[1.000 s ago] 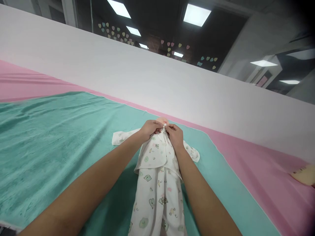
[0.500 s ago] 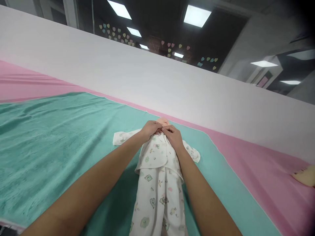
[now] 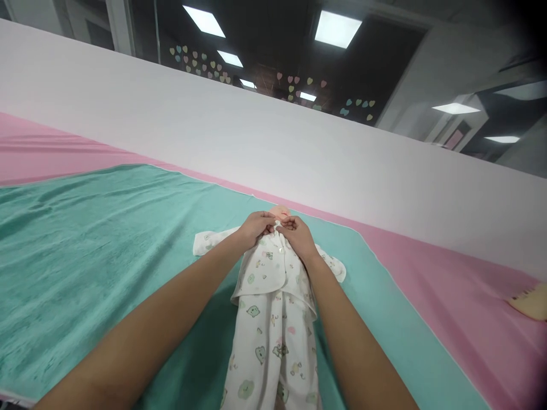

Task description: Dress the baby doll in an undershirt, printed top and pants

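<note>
A baby doll (image 3: 281, 212) lies on its back on a teal towel (image 3: 106, 250), dressed in a white printed outfit (image 3: 273, 307) with small animal figures. Only the top of its head shows beyond my hands. My left hand (image 3: 253, 228) and my right hand (image 3: 298, 234) meet at the doll's neck. Both pinch the collar of the outfit, fingers closed on the fabric at the top fastening. The outfit's sleeves spread out to either side.
The towel lies on a pink sheet (image 3: 448, 296). A white panel (image 3: 273, 142) runs along the far side. A tan object (image 3: 530, 300) rests at the right edge. Dark glass with heart stickers and ceiling lights lies behind.
My hands stay at the collar; the fingers shifted slightly as they work the fabric. The view tilted a little.
</note>
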A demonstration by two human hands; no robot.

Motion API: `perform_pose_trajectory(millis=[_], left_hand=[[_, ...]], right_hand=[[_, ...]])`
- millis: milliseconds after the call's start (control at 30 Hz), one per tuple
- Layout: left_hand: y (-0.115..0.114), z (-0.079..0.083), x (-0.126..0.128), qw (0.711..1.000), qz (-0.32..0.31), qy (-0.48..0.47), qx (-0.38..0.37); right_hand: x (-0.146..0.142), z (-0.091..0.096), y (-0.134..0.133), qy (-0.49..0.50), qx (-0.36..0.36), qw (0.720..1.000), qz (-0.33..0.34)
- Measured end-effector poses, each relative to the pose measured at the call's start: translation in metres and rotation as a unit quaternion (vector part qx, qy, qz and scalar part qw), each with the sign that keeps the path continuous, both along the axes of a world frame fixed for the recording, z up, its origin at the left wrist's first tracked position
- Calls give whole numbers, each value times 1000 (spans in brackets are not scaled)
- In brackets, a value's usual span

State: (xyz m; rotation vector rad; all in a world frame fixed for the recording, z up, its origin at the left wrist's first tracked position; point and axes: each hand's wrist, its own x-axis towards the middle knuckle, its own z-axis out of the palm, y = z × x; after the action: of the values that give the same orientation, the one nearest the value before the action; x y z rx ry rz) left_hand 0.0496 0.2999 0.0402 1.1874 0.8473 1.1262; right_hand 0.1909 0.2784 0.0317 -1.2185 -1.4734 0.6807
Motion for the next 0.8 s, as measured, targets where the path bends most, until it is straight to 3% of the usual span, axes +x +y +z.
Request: perform_pose_trajectory(millis=[233,533,800], left_hand=[[0,1,0,999,-6,35,22],[-1,2,-5,999,-36,16,-11],[-2,4,-7,999,-50,0,-19]], right_hand=[[-5,3,-4,-23,0,1000,-17],[-4,-2,-1,-39,22,998,-38],[0,-2,-3,-30,14,999,-11]])
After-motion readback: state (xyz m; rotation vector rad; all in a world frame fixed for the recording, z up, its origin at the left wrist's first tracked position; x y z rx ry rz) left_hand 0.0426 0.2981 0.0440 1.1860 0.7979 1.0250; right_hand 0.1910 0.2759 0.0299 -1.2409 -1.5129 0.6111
